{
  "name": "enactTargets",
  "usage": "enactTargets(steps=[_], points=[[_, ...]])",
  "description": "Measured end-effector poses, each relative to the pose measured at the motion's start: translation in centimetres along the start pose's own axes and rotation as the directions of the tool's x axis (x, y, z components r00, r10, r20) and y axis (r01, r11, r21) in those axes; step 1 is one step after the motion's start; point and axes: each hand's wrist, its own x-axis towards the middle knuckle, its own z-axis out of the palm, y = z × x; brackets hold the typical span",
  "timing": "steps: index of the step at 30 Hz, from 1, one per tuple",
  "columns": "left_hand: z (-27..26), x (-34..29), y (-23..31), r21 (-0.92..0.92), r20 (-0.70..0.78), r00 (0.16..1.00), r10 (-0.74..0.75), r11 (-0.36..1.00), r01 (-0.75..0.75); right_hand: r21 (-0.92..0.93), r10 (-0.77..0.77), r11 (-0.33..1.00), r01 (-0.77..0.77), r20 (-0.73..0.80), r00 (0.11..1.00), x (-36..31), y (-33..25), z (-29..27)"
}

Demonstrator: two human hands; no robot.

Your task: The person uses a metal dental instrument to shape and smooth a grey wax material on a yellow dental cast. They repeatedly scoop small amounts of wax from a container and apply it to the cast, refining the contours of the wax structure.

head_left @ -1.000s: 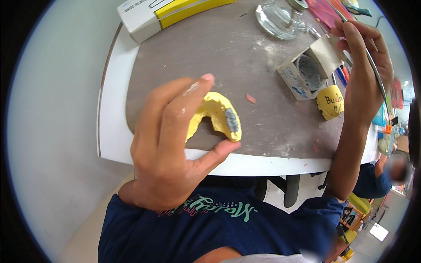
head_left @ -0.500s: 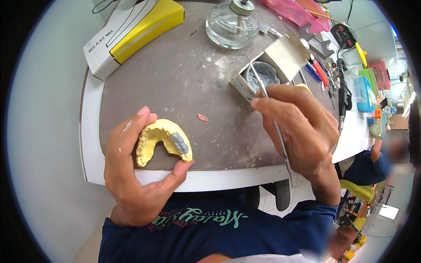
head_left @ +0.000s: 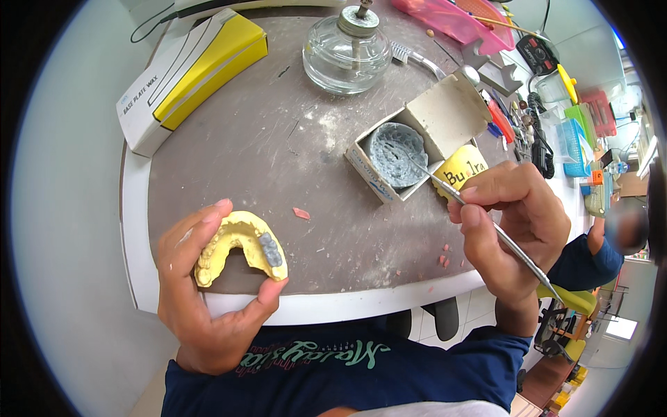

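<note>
My left hand [head_left: 215, 292] grips a yellow dental cast [head_left: 240, 226] by its two sides, near the table's front edge. Grey wax teeth [head_left: 270, 250] sit on the right arm of the cast's arch. In my right hand [head_left: 514, 229] is a thin metal wax carver [head_left: 497, 233], held like a pen. Its far tip reaches over an open cardboard box [head_left: 375, 177] and appears to meet the grey carving wax [head_left: 398, 154] inside; whether it touches I cannot tell. Behind the carver lies a yellow plaster piece [head_left: 462, 169] with handwriting, partly hidden.
A glass spirit lamp [head_left: 347, 55] stands at the back, with a toothbrush-like brush [head_left: 417, 57] beside it. A yellow and white box [head_left: 191, 83] lies back left. Pink wax scraps [head_left: 301, 213] dot the brown tabletop. Tools and a pink tray [head_left: 479, 28] crowd the right rear. Another person [head_left: 590, 257] sits far right.
My right hand has moved right and turned the carver, so its tip now points into the wax from the right. The yellow plaster piece shows more. The cast appears slightly lower left.
</note>
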Motion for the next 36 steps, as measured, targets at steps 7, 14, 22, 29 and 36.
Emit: enactTargets(steps=[7, 14, 22, 29, 36], points=[[-0.1, 0.1, 0.7, -0.037, -0.036, 0.992, -0.118, 0.992, 0.117, -0.024, -0.004, 1.000, 0.006, 0.081, 0.997, 1.3, 0.2, -0.3], [0.1, 0.1, 0.3, -0.031, -0.052, 0.994, -0.093, 0.995, 0.092, -0.078, 0.041, 0.997, -0.029, 0.166, 0.985, 1.9, 0.1, -0.6], [0.0, 0.1, 0.4, -0.020, -0.048, 0.994, -0.095, 0.995, 0.094, 0.003, 0.116, 0.993, -0.119, 0.186, 0.976, 2.1, 0.5, -0.9], [-0.1, 0.2, 0.3, -0.010, -0.036, 0.996, -0.087, 0.996, 0.087, 0.107, 0.216, 0.965, -0.238, 0.187, 0.958, 1.9, 0.6, -1.0], [0.0, 0.2, 0.3, -0.006, -0.043, 0.995, -0.085, 0.996, 0.085, 0.080, 0.210, 0.969, -0.234, 0.236, 0.949, 2.6, 0.6, -1.2]])
